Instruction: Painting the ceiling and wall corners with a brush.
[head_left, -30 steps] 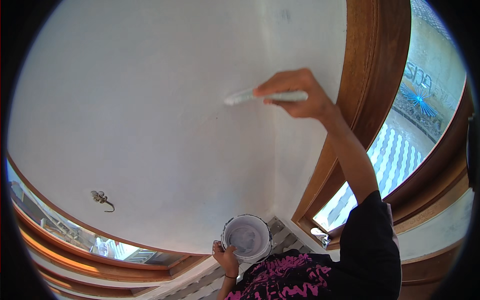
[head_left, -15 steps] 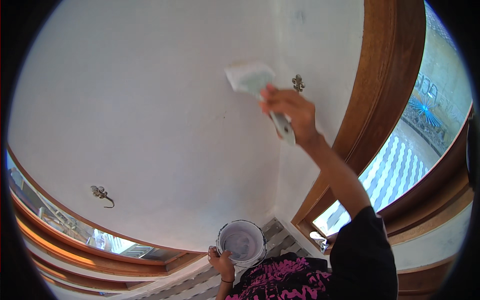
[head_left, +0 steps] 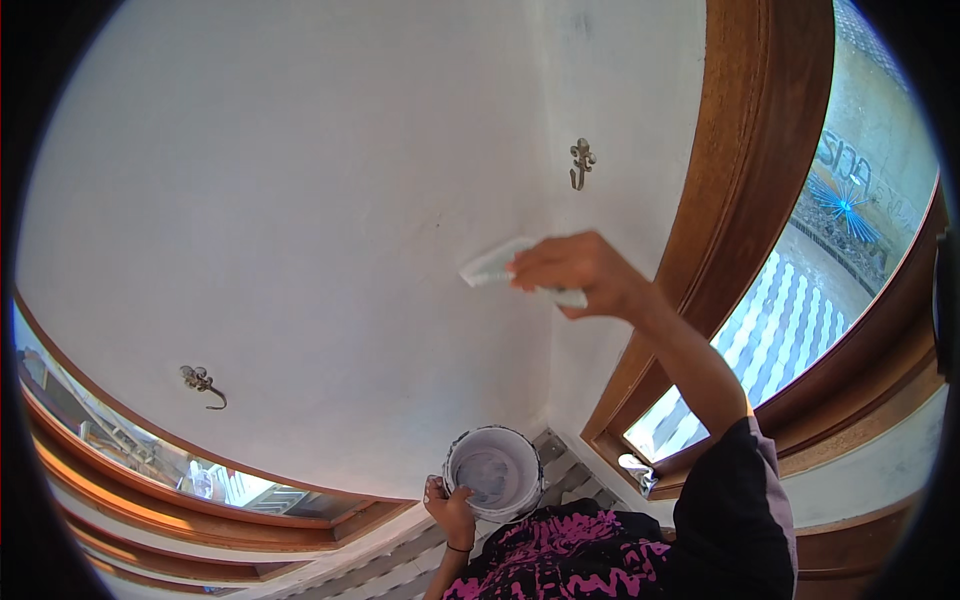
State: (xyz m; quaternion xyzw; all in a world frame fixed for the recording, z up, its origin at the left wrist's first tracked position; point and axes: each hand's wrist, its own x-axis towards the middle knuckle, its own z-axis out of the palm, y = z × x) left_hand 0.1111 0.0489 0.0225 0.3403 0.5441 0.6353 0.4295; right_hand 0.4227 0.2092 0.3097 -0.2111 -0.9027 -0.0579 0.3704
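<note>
Hook of ornate bronze-coloured metal (head_left: 198, 379) marks the white wall (head_left: 300, 200). Remotely, I watch the left hand (head_left: 455, 515) pinch a round white bucket (head_left: 518, 462) by its rim, probably keeping it handy; near the wall, a flat white brush (head_left: 492, 264) is clasped by the right hand (head_left: 590, 268), seemingly to angle it.

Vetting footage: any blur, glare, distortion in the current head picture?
Head view: wooden frame at right bows, picture corners black; head view: paving outside looks overbright; head view: brush in the right hand slightly soft, bucket crisper.
</note>
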